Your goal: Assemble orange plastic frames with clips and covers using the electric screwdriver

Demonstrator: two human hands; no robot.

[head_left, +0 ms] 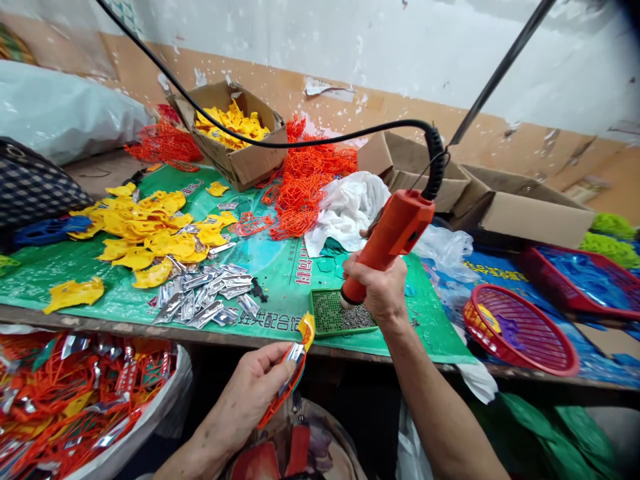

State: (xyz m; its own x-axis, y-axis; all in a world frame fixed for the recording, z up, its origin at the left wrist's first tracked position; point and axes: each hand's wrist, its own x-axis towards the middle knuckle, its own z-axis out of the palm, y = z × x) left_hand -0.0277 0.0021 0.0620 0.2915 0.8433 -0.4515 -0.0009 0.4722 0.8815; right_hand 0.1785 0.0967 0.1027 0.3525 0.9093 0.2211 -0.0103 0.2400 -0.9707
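My left hand [255, 380] pinches a small assembly [295, 357] of yellow, silver and orange-red parts, held in front of the table edge. My right hand [383, 287] is wrapped round a red electric screwdriver [393, 233], which points down. Its tip is over a green tray [325, 313] of small dark screws; whether it touches them cannot be made out. Silver metal plates [205, 293] lie in a pile left of the tray. Behind them is a heap of yellow plastic parts [150, 227].
A black cable [320, 141] hangs across the view to the screwdriver. Orange-red frames [305, 187], a white cloth [350, 200] and a cardboard box [255, 167] stand behind. A red basket [520, 330] is at the right. A full white sack [175, 393] is at lower left.
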